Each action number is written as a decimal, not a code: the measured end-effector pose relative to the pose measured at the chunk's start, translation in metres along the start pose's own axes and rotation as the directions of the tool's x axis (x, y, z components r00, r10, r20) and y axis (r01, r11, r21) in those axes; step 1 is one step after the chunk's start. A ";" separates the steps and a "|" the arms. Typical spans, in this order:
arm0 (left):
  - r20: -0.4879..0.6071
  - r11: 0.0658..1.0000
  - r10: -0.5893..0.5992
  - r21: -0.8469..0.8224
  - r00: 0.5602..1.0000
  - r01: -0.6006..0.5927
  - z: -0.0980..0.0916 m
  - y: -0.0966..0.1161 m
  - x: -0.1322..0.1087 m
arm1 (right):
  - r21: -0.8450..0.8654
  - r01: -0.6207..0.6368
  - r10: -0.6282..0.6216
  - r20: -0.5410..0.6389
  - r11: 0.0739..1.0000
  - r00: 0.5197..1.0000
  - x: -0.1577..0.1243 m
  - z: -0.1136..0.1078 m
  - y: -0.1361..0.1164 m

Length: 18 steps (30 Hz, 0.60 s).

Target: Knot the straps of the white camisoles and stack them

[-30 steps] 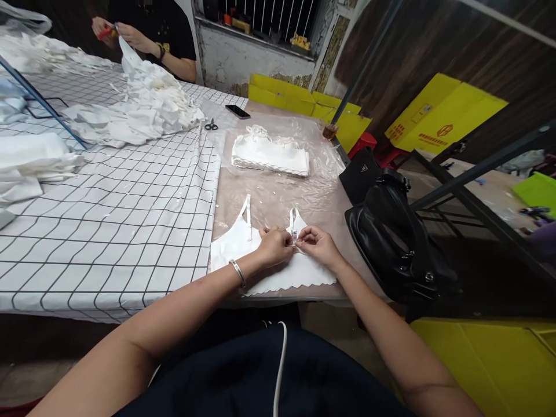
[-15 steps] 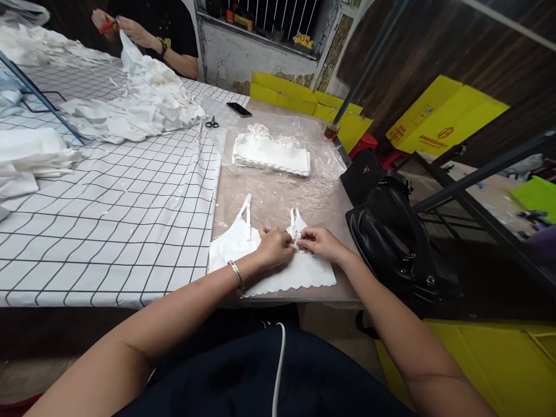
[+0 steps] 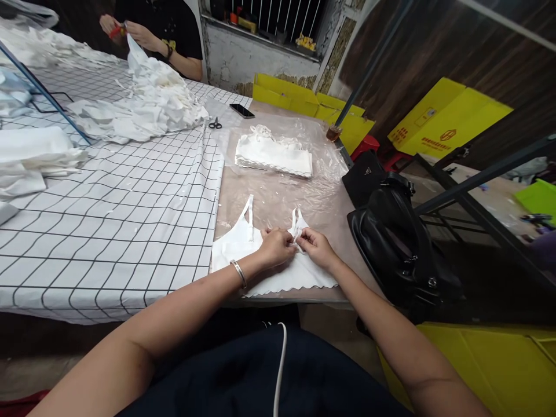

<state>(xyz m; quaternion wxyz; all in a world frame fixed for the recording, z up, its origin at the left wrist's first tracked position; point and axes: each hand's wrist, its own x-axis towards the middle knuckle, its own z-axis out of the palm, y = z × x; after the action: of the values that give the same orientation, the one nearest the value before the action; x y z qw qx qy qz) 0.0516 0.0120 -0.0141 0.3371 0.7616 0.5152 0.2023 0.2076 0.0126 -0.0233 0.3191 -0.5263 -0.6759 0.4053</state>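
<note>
A white camisole-style bra top (image 3: 234, 249) with thin straps and a scalloped hem lies flat at the table's near edge. My left hand (image 3: 277, 248) rests on it, fingers closed in a pinch at the base of the right-hand strap (image 3: 295, 223). Close beside it, my right hand (image 3: 316, 246) pinches at the same strap base, fingertips nearly touching those of the left. The small part between the fingertips is mostly hidden. Beyond the hands sits a folded stack of white tops (image 3: 273, 153) with scalloped edges.
Small scissors (image 3: 215, 123) and a phone (image 3: 242, 110) lie farther back. White garments are heaped (image 3: 152, 104) on the checked cloth (image 3: 169, 197), near a co-worker's hands (image 3: 141, 36) holding a red-handled tool. Black bags (image 3: 391, 231) stand at the right, by a metal post (image 3: 365, 75).
My right hand has shifted slightly left, its fingers closer to my left hand at the strap base. The whole view has moved a little; the top stays in place.
</note>
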 end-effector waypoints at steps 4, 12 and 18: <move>-0.002 0.993 0.037 0.113 0.999 -0.036 -0.006 0.002 -0.009 | -0.135 -0.034 0.011 -0.174 0.990 0.985 0.003 -0.009 -0.006; -0.335 0.788 -0.229 0.487 0.914 0.375 -0.074 -0.052 -0.132 | -0.540 -0.347 0.150 -0.375 0.767 0.915 -0.068 -0.055 0.008; -0.307 0.791 -0.263 0.474 0.915 0.386 -0.066 -0.053 -0.148 | -0.338 -0.360 0.229 -0.370 0.870 0.900 -0.082 -0.041 -0.006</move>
<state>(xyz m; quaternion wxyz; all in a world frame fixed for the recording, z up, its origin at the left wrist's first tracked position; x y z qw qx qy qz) -0.0835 -0.0910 -0.0006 0.0855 0.6957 0.7090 0.0773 0.2599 -0.0594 0.0010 0.2435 -0.7363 -0.5942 0.2133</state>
